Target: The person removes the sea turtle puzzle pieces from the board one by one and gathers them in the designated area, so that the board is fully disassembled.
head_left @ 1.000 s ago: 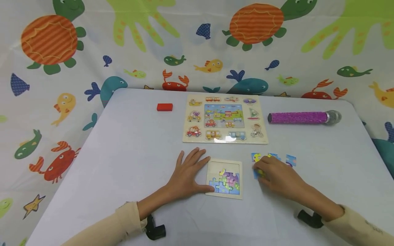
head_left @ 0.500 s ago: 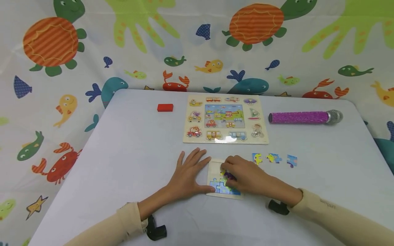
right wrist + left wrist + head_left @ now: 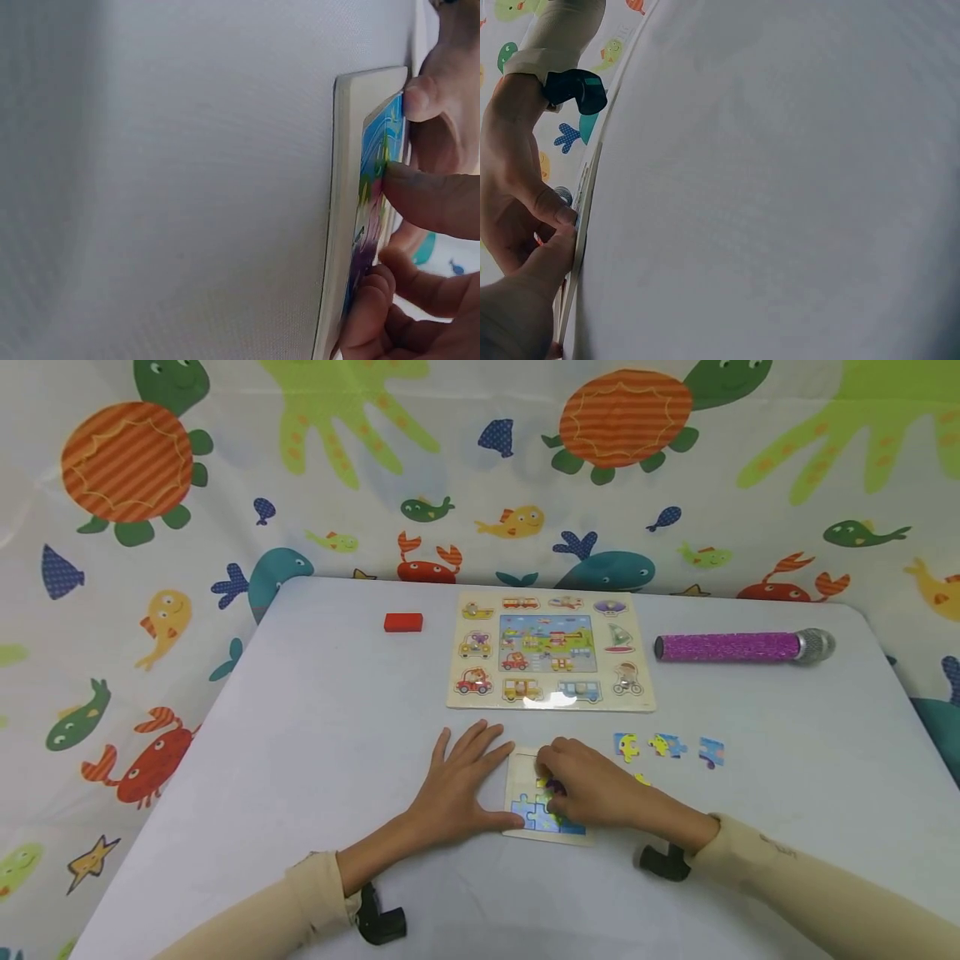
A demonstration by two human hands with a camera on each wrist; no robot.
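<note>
Small pale wooden jigsaw tray (image 3: 523,772) flat, part-filled with interlocked blue, green and purple pieces (image 3: 542,817), left hand (image 3: 456,787) splayed at its left edge, right hand (image 3: 600,787) touching fitted pieces, loose blue-and-yellow pieces (image 3: 627,747) beyond.

The left arm (image 3: 375,856) enters from eight o'clock, its hand (image 3: 453,789) spread, fingers (image 3: 495,758) fanned between twelve and two, thumb toward three. The right arm (image 3: 678,817) enters from four o'clock, its hand (image 3: 592,783) bent-fingered toward nine, thumb apart from the fingers.
</note>
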